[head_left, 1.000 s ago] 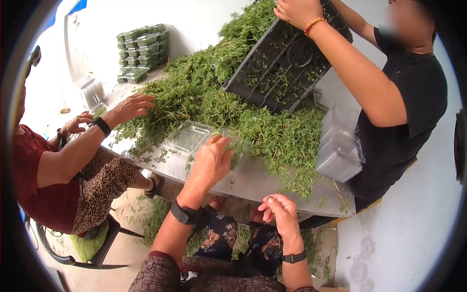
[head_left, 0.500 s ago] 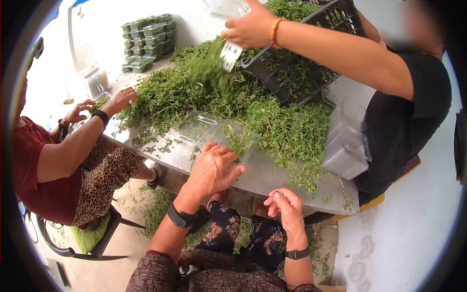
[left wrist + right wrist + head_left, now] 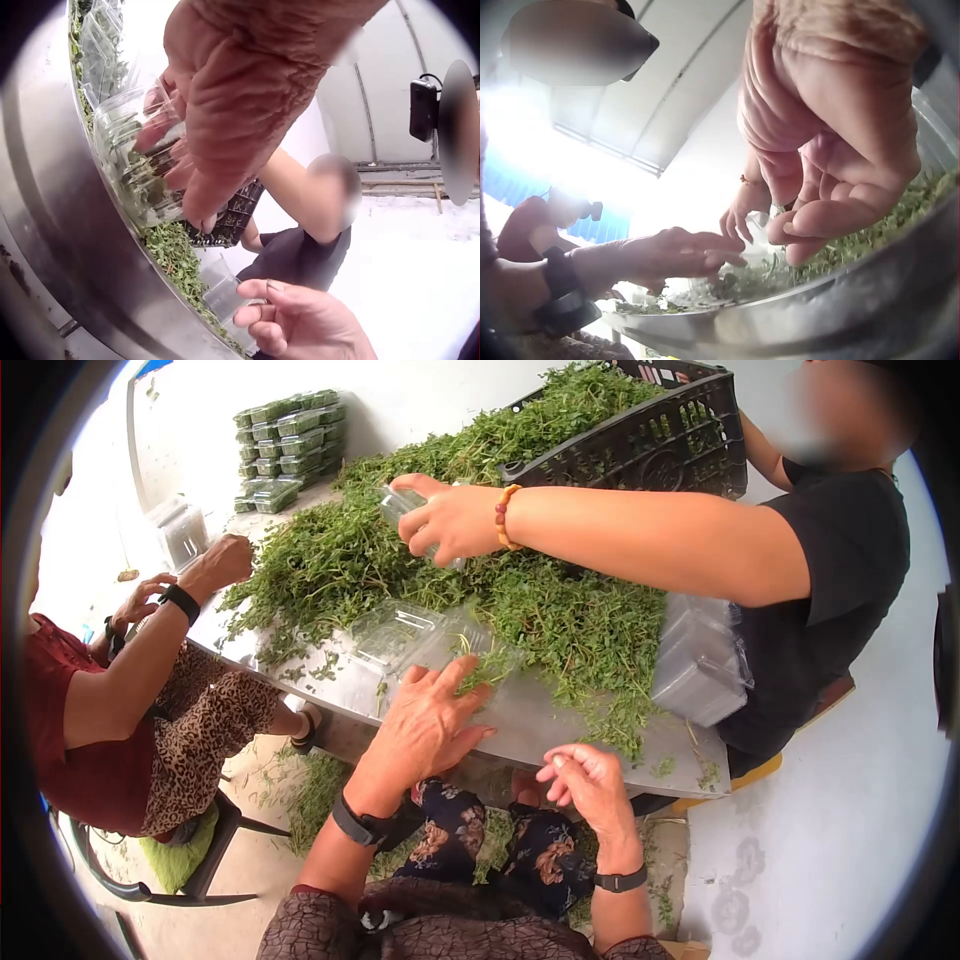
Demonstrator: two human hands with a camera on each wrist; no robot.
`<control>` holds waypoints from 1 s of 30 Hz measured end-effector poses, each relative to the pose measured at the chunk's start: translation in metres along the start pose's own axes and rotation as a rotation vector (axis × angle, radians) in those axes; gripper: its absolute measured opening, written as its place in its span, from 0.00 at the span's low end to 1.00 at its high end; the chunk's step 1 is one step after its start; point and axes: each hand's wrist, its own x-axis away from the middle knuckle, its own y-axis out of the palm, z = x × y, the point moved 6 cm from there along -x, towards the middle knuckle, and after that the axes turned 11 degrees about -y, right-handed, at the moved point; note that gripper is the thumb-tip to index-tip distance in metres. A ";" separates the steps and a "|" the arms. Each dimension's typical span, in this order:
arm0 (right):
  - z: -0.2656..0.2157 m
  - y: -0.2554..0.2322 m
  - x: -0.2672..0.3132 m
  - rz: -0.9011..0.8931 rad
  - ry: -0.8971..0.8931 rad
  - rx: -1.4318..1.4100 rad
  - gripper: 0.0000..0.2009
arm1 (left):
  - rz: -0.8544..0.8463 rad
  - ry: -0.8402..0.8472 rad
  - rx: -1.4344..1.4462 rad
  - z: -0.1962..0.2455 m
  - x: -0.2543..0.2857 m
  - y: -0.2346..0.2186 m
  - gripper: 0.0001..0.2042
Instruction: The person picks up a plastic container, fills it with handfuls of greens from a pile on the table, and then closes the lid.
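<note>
My left hand (image 3: 425,725) reaches over an opened clear plastic clamshell box (image 3: 392,632) at the table's front edge, fingers spread and slightly bent. A few green sprigs (image 3: 492,664) lie in the box's near half, right at my fingertips. In the left wrist view the fingers overlap the clear plastic wall (image 3: 124,161). My right hand (image 3: 590,788) hovers at the table edge to the right, fingers loosely curled, thumb resting near the index finger. Nothing shows in its grasp in the right wrist view. Behind the box spreads a heap of leafy green stems (image 3: 575,625).
A person in black holds a clear box (image 3: 402,510) over the heap and steadies a tilted black crate (image 3: 640,455) of greens. Empty boxes (image 3: 700,665) stack at right. Filled boxes (image 3: 290,445) stack at back left. A person in red sits left, hands near the heap (image 3: 310,560).
The black crate has been lowered from its steep tilt. The other person's arm has swung left and down with a clear box. My left hand has moved slightly down and left; my right stays nearly still.
</note>
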 end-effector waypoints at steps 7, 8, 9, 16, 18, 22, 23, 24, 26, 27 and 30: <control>-0.062 -0.029 -0.057 0.208 -0.304 0.486 0.19 | -0.103 -0.016 -0.100 -0.010 0.005 0.014 0.15; -0.076 -0.028 -0.067 0.179 -0.332 0.622 0.21 | -0.107 -0.004 -0.093 -0.007 0.005 0.016 0.14; -0.086 -0.028 -0.077 0.149 -0.358 0.758 0.24 | -0.114 0.018 -0.061 -0.004 0.006 0.017 0.13; -0.064 -0.021 -0.134 0.105 -0.489 1.268 0.36 | -0.111 0.006 -0.050 0.002 0.008 0.018 0.12; -0.053 -0.026 -0.138 0.029 -0.274 1.251 0.32 | -0.117 -0.008 -0.045 0.002 0.009 0.019 0.12; -0.031 -0.029 -0.140 0.028 -0.395 1.433 0.15 | -0.106 -0.026 -0.025 0.003 0.009 0.020 0.12; -0.029 -0.031 -0.138 0.028 -0.422 1.430 0.12 | -0.105 -0.026 -0.023 0.003 0.009 0.020 0.12; -0.029 -0.032 -0.135 0.028 -0.450 1.427 0.09 | -0.096 -0.025 -0.021 0.003 0.010 0.019 0.12; -0.031 -0.037 -0.126 0.032 -0.489 1.375 0.07 | -0.086 -0.022 -0.016 0.001 0.011 0.020 0.12; -0.037 -0.037 -0.121 0.035 -0.527 1.320 0.05 | -0.075 -0.016 -0.011 0.000 0.011 0.020 0.12; -0.051 -0.043 -0.106 0.005 -0.347 1.082 0.06 | -0.069 -0.007 -0.008 -0.001 0.011 0.021 0.12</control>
